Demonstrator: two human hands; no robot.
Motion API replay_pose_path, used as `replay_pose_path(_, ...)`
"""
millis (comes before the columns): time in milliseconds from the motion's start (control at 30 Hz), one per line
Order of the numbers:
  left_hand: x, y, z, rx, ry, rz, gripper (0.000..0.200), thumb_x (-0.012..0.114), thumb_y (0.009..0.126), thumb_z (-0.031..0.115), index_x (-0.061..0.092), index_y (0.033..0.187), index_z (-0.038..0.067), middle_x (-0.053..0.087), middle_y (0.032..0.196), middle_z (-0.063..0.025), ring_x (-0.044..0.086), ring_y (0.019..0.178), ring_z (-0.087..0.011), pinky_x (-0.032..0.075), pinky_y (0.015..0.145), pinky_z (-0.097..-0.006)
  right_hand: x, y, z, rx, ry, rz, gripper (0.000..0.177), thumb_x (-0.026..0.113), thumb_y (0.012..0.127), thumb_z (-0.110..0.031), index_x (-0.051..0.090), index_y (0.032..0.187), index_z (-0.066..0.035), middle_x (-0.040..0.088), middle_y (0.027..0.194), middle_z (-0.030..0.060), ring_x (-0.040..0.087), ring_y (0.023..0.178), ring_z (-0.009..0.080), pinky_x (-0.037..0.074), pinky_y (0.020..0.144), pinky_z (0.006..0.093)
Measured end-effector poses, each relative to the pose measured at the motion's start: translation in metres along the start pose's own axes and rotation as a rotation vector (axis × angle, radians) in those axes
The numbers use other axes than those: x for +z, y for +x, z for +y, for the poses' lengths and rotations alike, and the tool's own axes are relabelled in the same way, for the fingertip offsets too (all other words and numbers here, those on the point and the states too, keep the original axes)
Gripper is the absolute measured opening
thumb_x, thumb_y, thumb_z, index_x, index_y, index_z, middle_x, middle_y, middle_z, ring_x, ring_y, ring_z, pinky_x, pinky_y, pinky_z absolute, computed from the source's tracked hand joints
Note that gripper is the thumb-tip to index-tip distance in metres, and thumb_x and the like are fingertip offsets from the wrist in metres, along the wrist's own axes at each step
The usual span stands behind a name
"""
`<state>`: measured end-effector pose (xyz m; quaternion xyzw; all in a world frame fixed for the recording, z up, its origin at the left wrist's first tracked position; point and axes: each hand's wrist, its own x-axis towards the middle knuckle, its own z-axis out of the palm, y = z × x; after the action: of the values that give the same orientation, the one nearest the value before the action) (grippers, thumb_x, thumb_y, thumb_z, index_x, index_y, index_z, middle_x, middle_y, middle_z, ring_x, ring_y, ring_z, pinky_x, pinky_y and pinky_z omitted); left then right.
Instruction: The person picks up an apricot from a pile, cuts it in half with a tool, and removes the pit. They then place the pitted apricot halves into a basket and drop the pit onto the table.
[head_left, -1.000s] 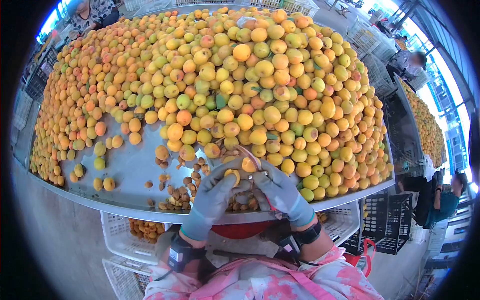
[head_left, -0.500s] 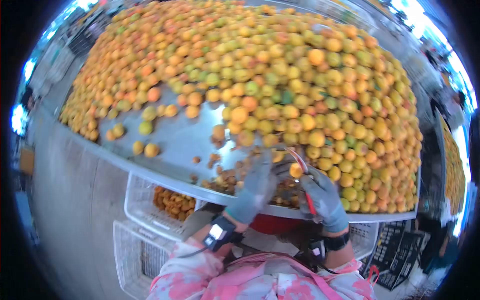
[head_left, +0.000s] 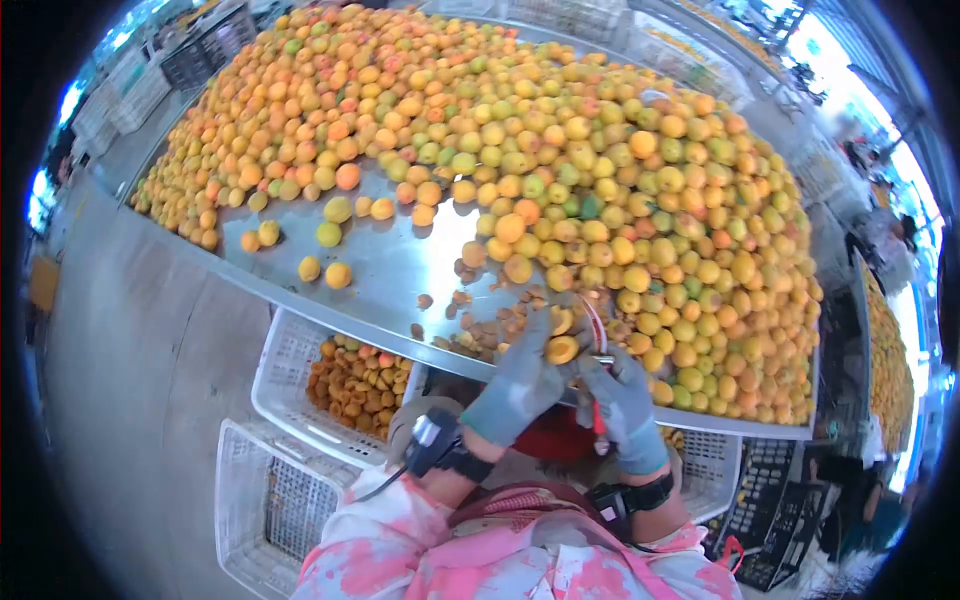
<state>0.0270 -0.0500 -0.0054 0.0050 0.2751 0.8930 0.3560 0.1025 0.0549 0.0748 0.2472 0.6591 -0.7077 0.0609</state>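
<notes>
Gloved in grey, my left hand [head_left: 523, 378] is closed on a cut apricot [head_left: 562, 349], whose hollow orange inside faces up. Close beside it on the right, my gloved right hand [head_left: 618, 395] is wrapped round a red-handled cutting tool [head_left: 597, 330], its curved blades pointing up and away from me. The tool's tip is just right of the cut fruit. Both hands are over the near edge of a metal table [head_left: 385, 262] heaped with whole orange and yellow-green apricots [head_left: 640, 190]. Brown pits and scraps [head_left: 490, 332] lie beyond my left hand.
Under the table's near edge, a white crate [head_left: 262, 385] holds cut fruit [head_left: 360, 385]. Another white crate [head_left: 235, 500] stands nearer on the floor. Black crates [head_left: 770, 510] are at the lower right. Another fruit-laden table [head_left: 888, 345] and a person [head_left: 888, 240] are at the far right.
My left hand has come to rest from a blur and now holds an opened apricot. The tool in my right hand has turned more upright. The camera view has shifted slightly.
</notes>
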Motion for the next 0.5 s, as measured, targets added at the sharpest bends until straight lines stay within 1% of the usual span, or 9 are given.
replay_pose_path(33,0.004,-0.010,0.002,-0.142,-0.313,0.091,0.044,0.041,0.100,0.037,0.043,0.133,0.008,0.060,0.112,-0.0117,0.060,0.101,-0.0257,0.051,0.088,-0.0405,-0.001,-0.004,0.012,-0.067,0.059,0.055,0.017,0.059,0.092,-0.018,0.059,0.100,-0.003,0.057,0.063,0.0014,0.052,0.048,0.0082,0.040,0.043,0.0213)
replay_pose_path(100,0.004,-0.035,0.003,-0.183,-0.338,0.006,0.043,0.043,0.100,0.034,0.043,0.134,0.008,0.061,0.111,-0.0113,0.060,0.099,-0.0250,0.052,0.086,-0.0391,-0.003,-0.022,0.014,-0.166,0.190,0.101,0.015,0.058,0.093,-0.019,0.056,0.095,-0.004,0.053,0.058,0.0006,0.049,0.043,0.0084,0.039,0.041,0.0215)
replay_pose_path(133,0.003,-0.048,0.005,-0.188,-0.368,-0.036,0.042,0.045,0.100,0.030,0.042,0.136,0.009,0.061,0.110,-0.0108,0.061,0.097,-0.0242,0.052,0.084,-0.0377,-0.003,-0.031,0.013,-0.183,0.196,0.139,0.015,0.058,0.093,-0.019,0.056,0.095,-0.004,0.053,0.058,0.0006,0.049,0.043,0.0084,0.039,0.041,0.0215)
replay_pose_path(233,0.012,-0.090,0.014,-0.289,-0.358,-0.068,0.041,0.047,0.099,0.024,0.042,0.137,0.009,0.061,0.104,-0.0074,0.061,0.092,-0.0224,0.052,0.082,-0.0355,0.001,-0.056,0.007,-0.331,0.476,0.194,0.016,0.056,0.095,-0.019,0.052,0.096,-0.003,0.052,0.057,0.0027,0.049,0.043,0.0106,0.040,0.041,0.0233)
replay_pose_path(267,0.014,-0.101,0.013,-0.300,-0.348,-0.079,0.041,0.047,0.099,0.024,0.042,0.137,0.009,0.061,0.104,-0.0074,0.061,0.092,-0.0224,0.052,0.082,-0.0355,0.000,-0.064,0.005,-0.342,0.483,0.205,0.016,0.056,0.095,-0.019,0.052,0.096,-0.003,0.052,0.057,0.0027,0.049,0.043,0.0106,0.040,0.041,0.0233)
replay_pose_path(333,0.019,-0.122,0.012,-0.202,-0.059,-0.115,0.045,0.050,0.097,0.021,0.040,0.139,0.008,0.061,0.101,-0.0067,0.061,0.088,-0.0188,0.052,0.076,-0.0297,0.001,-0.079,0.002,-0.494,0.509,0.253,0.018,0.056,0.095,-0.020,0.051,0.098,-0.003,0.052,0.059,0.0044,0.049,0.043,0.0125,0.040,0.041,0.0235)
replay_pose_path(367,0.025,-0.134,0.010,-0.181,-0.023,-0.088,0.046,0.052,0.097,0.017,0.039,0.140,0.008,0.061,0.098,-0.0059,0.061,0.082,-0.0156,0.051,0.069,-0.0262,0.001,-0.083,0.003,-0.602,0.518,0.255,0.021,0.056,0.095,-0.026,0.051,0.091,-0.006,0.051,0.059,0.0049,0.048,0.039,0.0146,0.041,0.036,0.0266)
replay_pose_path(467,0.031,-0.159,0.004,-0.235,0.069,-0.152,0.046,0.054,0.096,0.017,0.040,0.139,0.007,0.061,0.095,-0.0056,0.059,0.078,-0.0147,0.049,0.066,-0.0260,0.009,-0.113,-0.013,-0.699,0.525,0.341,0.024,0.057,0.095,-0.029,0.049,0.090,-0.007,0.049,0.059,0.0049,0.048,0.040,0.0146,0.041,0.037,0.0268)
replay_pose_path(500,0.039,-0.166,0.002,-0.253,0.102,-0.146,0.042,0.055,0.095,0.017,0.044,0.135,0.007,0.060,0.091,-0.0058,0.058,0.074,-0.0141,0.047,0.062,-0.0255,0.011,-0.125,-0.018,-0.713,0.527,0.330,0.027,0.058,0.094,-0.032,0.048,0.089,-0.007,0.049,0.060,0.0048,0.049,0.041,0.0146,0.042,0.038,0.0268)
